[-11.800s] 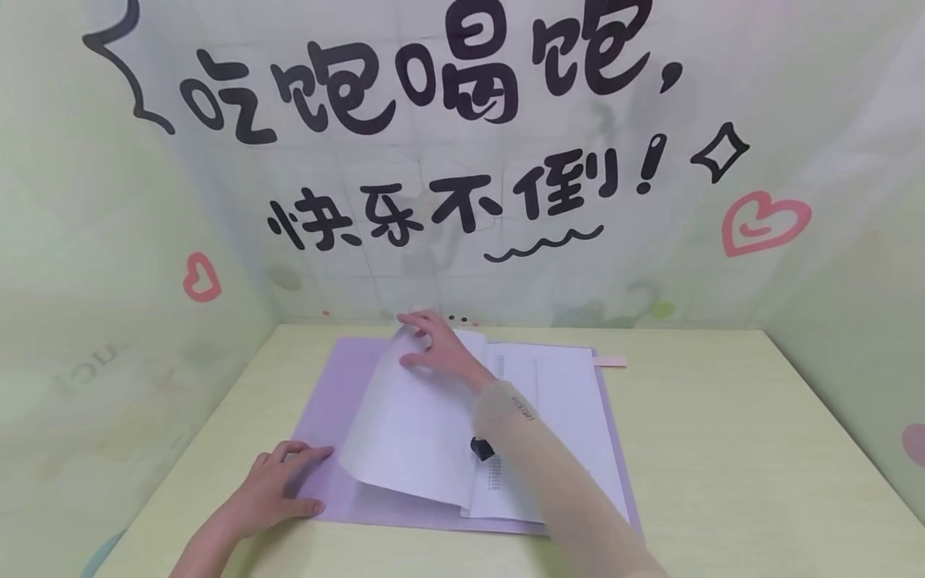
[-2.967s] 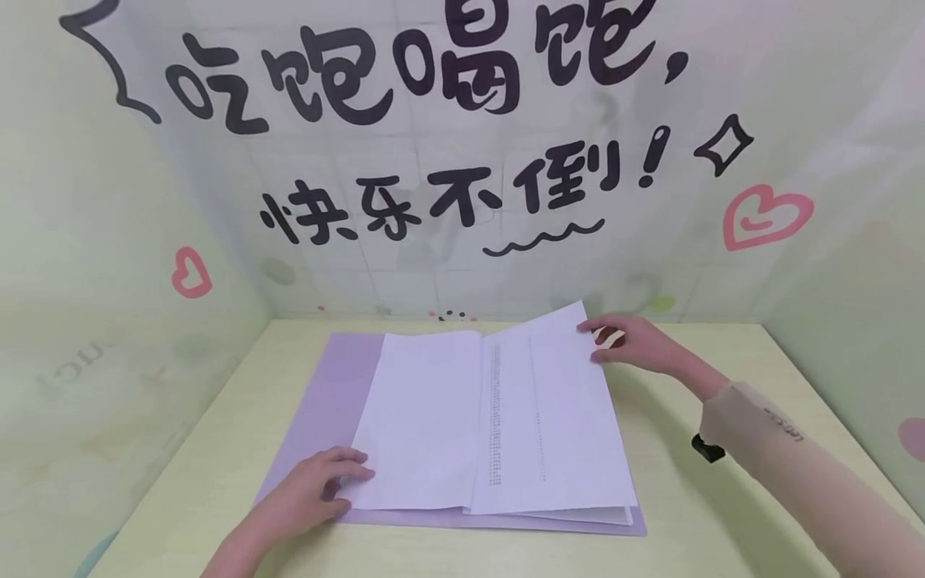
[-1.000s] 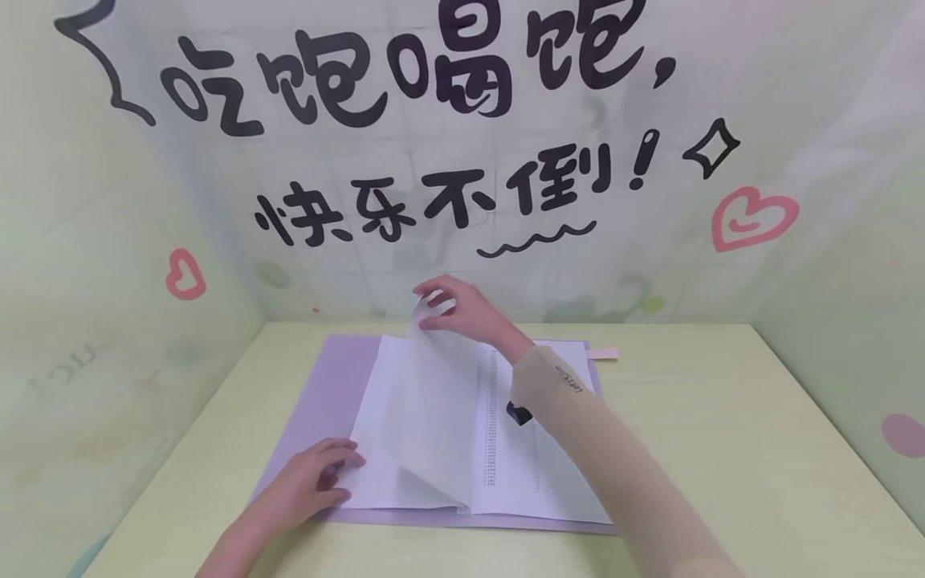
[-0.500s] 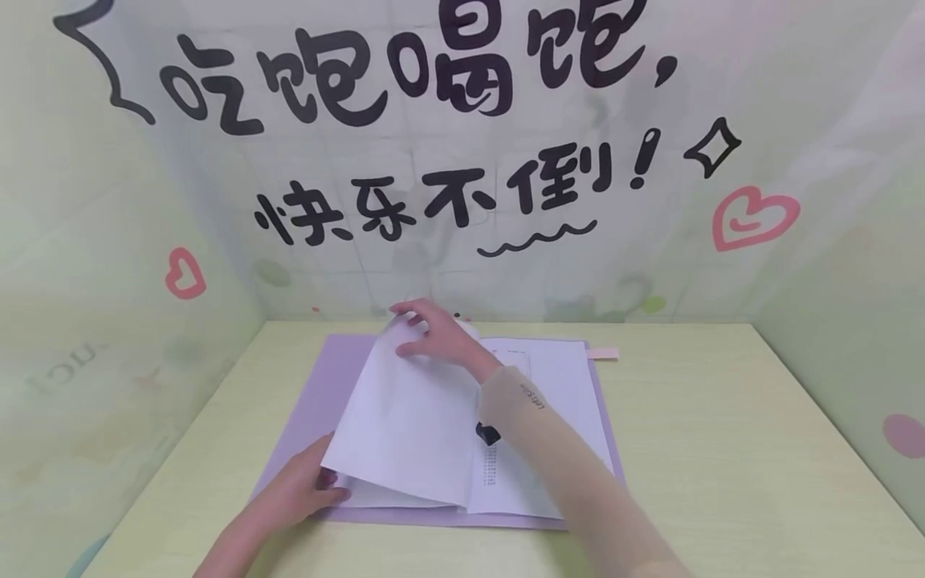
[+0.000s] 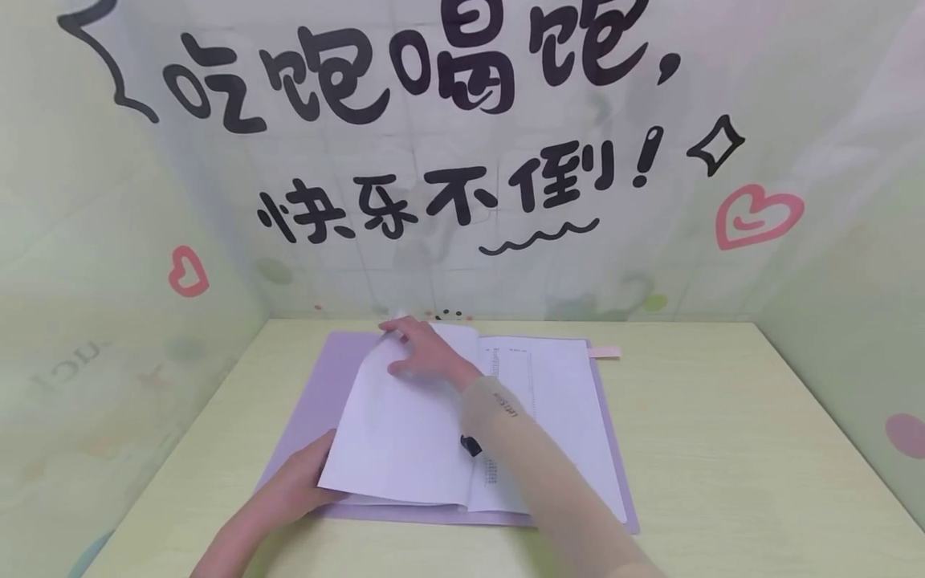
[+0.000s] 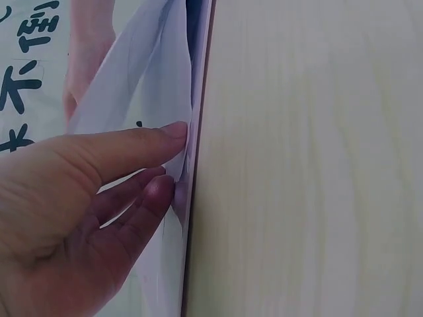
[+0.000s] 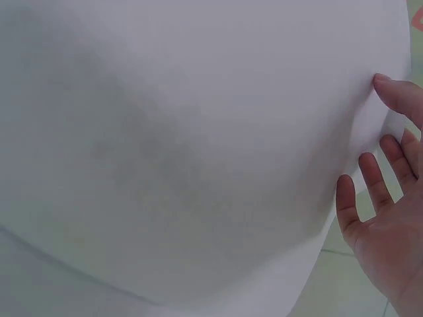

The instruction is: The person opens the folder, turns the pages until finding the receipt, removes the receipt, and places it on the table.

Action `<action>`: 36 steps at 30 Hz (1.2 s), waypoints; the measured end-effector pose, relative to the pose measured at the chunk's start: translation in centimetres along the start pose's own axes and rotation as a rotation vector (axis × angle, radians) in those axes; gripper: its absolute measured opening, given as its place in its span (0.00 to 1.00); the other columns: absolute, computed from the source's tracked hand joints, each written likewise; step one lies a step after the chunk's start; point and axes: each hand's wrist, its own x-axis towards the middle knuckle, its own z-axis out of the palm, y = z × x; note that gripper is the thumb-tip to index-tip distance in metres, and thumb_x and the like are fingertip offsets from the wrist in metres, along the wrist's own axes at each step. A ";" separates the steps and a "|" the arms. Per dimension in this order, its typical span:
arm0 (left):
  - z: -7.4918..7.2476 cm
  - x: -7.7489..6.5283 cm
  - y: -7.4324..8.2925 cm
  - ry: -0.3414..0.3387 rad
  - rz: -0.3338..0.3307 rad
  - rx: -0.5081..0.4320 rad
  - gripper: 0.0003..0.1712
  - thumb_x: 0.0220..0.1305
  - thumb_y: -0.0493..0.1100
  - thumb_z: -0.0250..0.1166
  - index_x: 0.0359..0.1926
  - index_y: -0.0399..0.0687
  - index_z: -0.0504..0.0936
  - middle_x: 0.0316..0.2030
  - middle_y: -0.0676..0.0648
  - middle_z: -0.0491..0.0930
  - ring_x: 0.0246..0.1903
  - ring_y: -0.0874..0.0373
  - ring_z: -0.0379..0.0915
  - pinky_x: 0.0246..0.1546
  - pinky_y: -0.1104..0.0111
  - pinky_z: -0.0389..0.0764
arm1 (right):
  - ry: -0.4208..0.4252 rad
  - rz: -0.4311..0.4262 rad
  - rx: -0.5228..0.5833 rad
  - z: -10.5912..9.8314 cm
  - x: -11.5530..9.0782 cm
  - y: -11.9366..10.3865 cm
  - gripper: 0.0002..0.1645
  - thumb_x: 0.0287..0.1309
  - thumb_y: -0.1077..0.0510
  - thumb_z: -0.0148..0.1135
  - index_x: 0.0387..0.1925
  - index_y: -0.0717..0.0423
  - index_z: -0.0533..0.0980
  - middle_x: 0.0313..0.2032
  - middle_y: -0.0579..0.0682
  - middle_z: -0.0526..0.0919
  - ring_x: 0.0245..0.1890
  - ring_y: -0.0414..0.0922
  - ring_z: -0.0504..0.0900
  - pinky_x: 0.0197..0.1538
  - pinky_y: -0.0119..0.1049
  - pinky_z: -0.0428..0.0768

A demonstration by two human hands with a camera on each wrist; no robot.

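Observation:
An open booklet with a purple cover (image 5: 334, 377) and white pages lies on the table. In the head view, my right hand (image 5: 426, 352) is at the far left corner of a turned white page (image 5: 401, 433), pinching its edge. The right wrist view shows the thumb of that hand (image 7: 390, 224) at the page edge, with fingertips along it. My left hand (image 5: 299, 482) rests at the near left corner; its fingers are partly hidden under the page. In the left wrist view, the thumb of that hand (image 6: 86, 191) touches the booklet's near edge, fingers loosely bent.
The right-hand page (image 5: 556, 385) carries columns of small print, partly covered by my right sleeve (image 5: 538, 466). A pink tab (image 5: 605, 352) sticks out from the booklet's right edge. Printed wall sheets (image 5: 462, 273) enclose the back and sides of the pale wooden table (image 5: 744, 449).
My right hand has carried the page from the right over to the left and lowered it. The page now overlaps my left hand's fingers, which have stayed near the same corner.

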 end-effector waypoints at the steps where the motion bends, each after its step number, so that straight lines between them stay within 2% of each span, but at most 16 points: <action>1: 0.0 0.1 0.0 -0.013 -0.017 0.003 0.41 0.43 0.37 0.79 0.61 0.43 0.72 0.54 0.46 0.82 0.54 0.46 0.78 0.56 0.56 0.80 | -0.002 0.016 -0.014 0.2 0.0 0.0 0.42 0.57 0.58 0.70 0.71 0.49 0.64 0.68 0.47 0.70 0.60 0.46 0.72 0.67 0.37 0.71; 4: -0.2 0.2 0.1 -0.041 -0.051 -0.004 0.43 0.42 0.36 0.79 0.61 0.42 0.71 0.56 0.44 0.81 0.56 0.42 0.77 0.57 0.52 0.78 | -0.007 0.053 -0.045 0.8 0.0 0.1 0.43 0.56 0.57 0.70 0.72 0.47 0.63 0.69 0.47 0.69 0.62 0.46 0.71 0.69 0.41 0.69; 8: -0.5 0.4 -0.1 -0.106 -0.036 -0.097 0.47 0.43 0.35 0.78 0.65 0.35 0.65 0.57 0.37 0.79 0.54 0.40 0.78 0.55 0.56 0.81 | -0.007 0.084 -0.076 1.7 -0.2 0.5 0.45 0.54 0.56 0.71 0.72 0.45 0.62 0.71 0.46 0.66 0.66 0.48 0.67 0.72 0.47 0.66; 11: -0.6 0.3 -0.2 -0.152 -0.035 -0.139 0.55 0.42 0.38 0.79 0.69 0.31 0.58 0.58 0.32 0.76 0.53 0.38 0.78 0.55 0.57 0.81 | -0.004 0.098 -0.115 2.6 -0.3 0.9 0.46 0.54 0.54 0.72 0.72 0.43 0.62 0.73 0.44 0.65 0.67 0.49 0.65 0.71 0.49 0.65; 15: -0.8 0.1 0.0 -0.174 -0.079 -0.154 0.67 0.43 0.49 0.80 0.74 0.31 0.47 0.59 0.34 0.75 0.54 0.43 0.76 0.56 0.59 0.80 | 0.002 0.113 -0.150 3.1 -0.3 1.1 0.47 0.53 0.54 0.72 0.72 0.42 0.61 0.73 0.44 0.64 0.68 0.49 0.65 0.71 0.50 0.65; 18: -0.7 0.1 -0.1 -0.179 -0.080 -0.193 0.66 0.50 0.54 0.77 0.76 0.33 0.44 0.59 0.34 0.75 0.52 0.51 0.77 0.51 0.66 0.82 | 0.001 0.125 -0.162 3.2 -0.4 1.0 0.47 0.53 0.54 0.72 0.73 0.43 0.61 0.73 0.45 0.64 0.68 0.50 0.65 0.71 0.51 0.65; 21: -0.5 0.2 -0.5 -0.163 -0.012 -0.184 0.57 0.56 0.48 0.74 0.75 0.32 0.49 0.58 0.34 0.75 0.50 0.58 0.77 0.48 0.69 0.83 | -0.009 0.134 -0.181 3.3 -0.6 0.8 0.46 0.54 0.54 0.72 0.72 0.44 0.61 0.73 0.45 0.65 0.68 0.50 0.66 0.70 0.51 0.66; 23: -0.4 0.1 -0.7 -0.134 0.047 -0.134 0.50 0.55 0.43 0.74 0.72 0.31 0.57 0.56 0.34 0.76 0.48 0.61 0.77 0.46 0.70 0.83 | -0.016 0.140 -0.195 3.4 -0.7 0.8 0.46 0.54 0.53 0.72 0.73 0.44 0.61 0.72 0.45 0.65 0.68 0.50 0.66 0.70 0.50 0.67; 25: -0.3 0.1 -0.8 -0.105 0.076 -0.070 0.45 0.53 0.40 0.75 0.69 0.31 0.64 0.56 0.36 0.76 0.48 0.62 0.76 0.46 0.71 0.82 | -0.022 0.140 -0.208 3.7 -0.6 0.9 0.46 0.54 0.53 0.72 0.73 0.43 0.61 0.72 0.45 0.65 0.68 0.50 0.66 0.70 0.49 0.67; 29: -0.2 0.0 -0.7 -0.093 0.053 -0.019 0.39 0.50 0.40 0.76 0.63 0.31 0.73 0.56 0.35 0.74 0.47 0.57 0.76 0.46 0.70 0.83 | -0.036 0.146 -0.238 4.0 -0.5 1.1 0.47 0.55 0.51 0.71 0.73 0.42 0.60 0.73 0.44 0.64 0.68 0.49 0.66 0.70 0.49 0.67; 33: -0.1 0.2 -0.5 -0.125 0.016 -0.064 0.38 0.50 0.38 0.75 0.61 0.28 0.73 0.56 0.32 0.70 0.44 0.52 0.78 0.44 0.71 0.84 | -0.058 0.146 -0.268 4.3 -0.4 1.4 0.48 0.57 0.50 0.70 0.74 0.41 0.58 0.73 0.44 0.63 0.69 0.50 0.65 0.70 0.50 0.66; 36: -0.1 0.3 -0.6 -0.121 0.035 -0.066 0.37 0.50 0.37 0.75 0.60 0.26 0.73 0.57 0.32 0.68 0.41 0.57 0.78 0.42 0.72 0.84 | -0.068 0.139 -0.295 4.3 -0.3 1.5 0.49 0.58 0.49 0.69 0.75 0.41 0.56 0.74 0.45 0.63 0.70 0.51 0.64 0.71 0.49 0.66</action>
